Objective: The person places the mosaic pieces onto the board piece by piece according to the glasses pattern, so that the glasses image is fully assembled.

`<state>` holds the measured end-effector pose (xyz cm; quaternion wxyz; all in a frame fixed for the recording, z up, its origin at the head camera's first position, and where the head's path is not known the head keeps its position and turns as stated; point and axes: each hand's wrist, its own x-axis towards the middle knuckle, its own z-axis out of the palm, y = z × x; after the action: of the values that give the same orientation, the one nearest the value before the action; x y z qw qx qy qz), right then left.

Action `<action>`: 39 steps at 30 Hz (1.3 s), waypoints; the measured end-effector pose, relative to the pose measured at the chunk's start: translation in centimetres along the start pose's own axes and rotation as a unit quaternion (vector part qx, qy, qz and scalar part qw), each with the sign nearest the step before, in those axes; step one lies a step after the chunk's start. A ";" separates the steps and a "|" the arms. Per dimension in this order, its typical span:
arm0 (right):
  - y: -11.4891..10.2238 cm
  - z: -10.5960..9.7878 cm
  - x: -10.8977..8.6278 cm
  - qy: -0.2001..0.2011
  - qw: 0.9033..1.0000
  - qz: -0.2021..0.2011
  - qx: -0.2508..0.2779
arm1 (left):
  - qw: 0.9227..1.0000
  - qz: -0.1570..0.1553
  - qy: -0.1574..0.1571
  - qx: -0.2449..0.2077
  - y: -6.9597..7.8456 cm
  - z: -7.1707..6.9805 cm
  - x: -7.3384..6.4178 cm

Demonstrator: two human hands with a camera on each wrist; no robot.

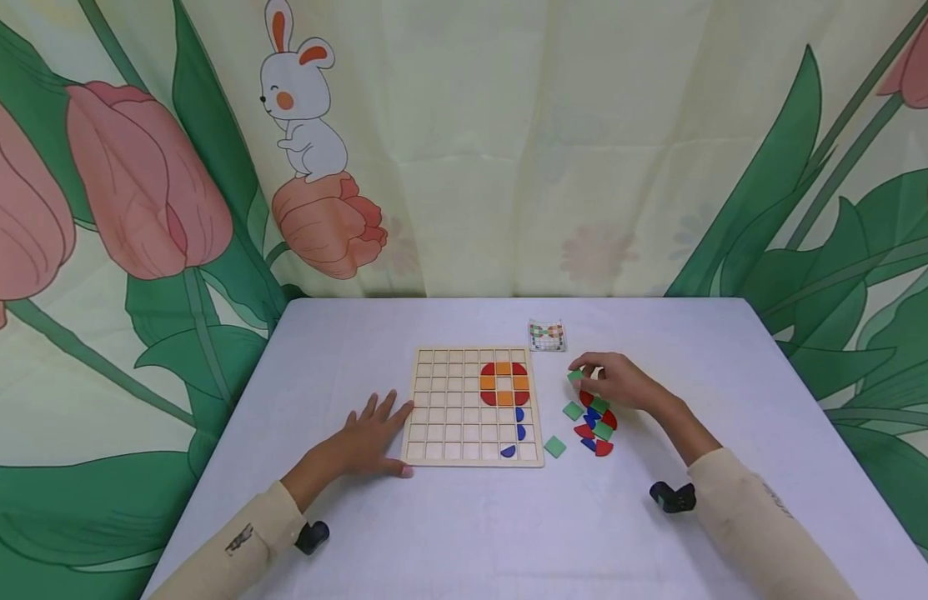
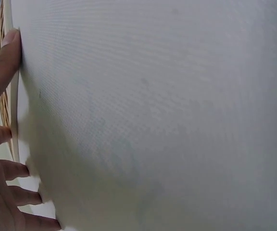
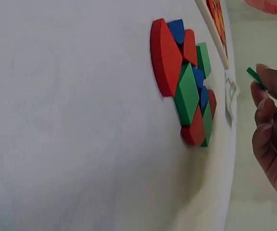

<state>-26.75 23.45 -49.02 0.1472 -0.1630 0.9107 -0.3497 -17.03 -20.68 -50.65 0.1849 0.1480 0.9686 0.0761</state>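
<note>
A pale wooden grid board (image 1: 443, 421) lies on the table. Its upper right holds a ring of red quarter-circle and orange square tiles (image 1: 504, 368); several blue half-circle tiles (image 1: 520, 432) sit in cells below. My left hand (image 1: 364, 442), fingers spread, touches the board's left edge, with the thumb near the lower left corner. To the right of the board, my right hand (image 1: 621, 382) pinches a green square tile (image 3: 257, 78) between thumb and fingertips. Just below that hand lies a loose pile of red, blue and green tiles (image 1: 602, 430).
A small pattern card (image 1: 547, 336) lies beyond the board's upper right corner. Two separate green tiles, one nearer the board (image 1: 555, 447), rest left of the pile. A printed curtain (image 1: 479, 167) hangs behind the white table (image 1: 464, 533).
</note>
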 end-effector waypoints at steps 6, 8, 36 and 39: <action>-1.8 1.3 0.7 0.006 0.999 0.001 0.032 | 1.000 -0.002 -0.008 -0.007 0.2 -0.3 0.0; -2.3 1.6 0.8 -0.001 0.999 -0.005 0.051 | 1.000 -0.004 -0.010 -0.007 0.3 -0.4 0.0; -7.0 5.5 5.7 -0.021 0.994 -0.013 0.102 | 1.000 -0.005 -0.003 -0.004 0.1 -0.1 0.0; -7.5 6.1 6.3 -0.025 0.995 -0.001 0.093 | 1.000 -0.004 -0.003 -0.005 -0.1 0.0 0.1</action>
<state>-28.65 12.14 -49.20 0.1837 -0.1580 0.8704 -0.4286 -17.11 -20.76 -50.66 0.1884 0.1430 0.9684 0.0793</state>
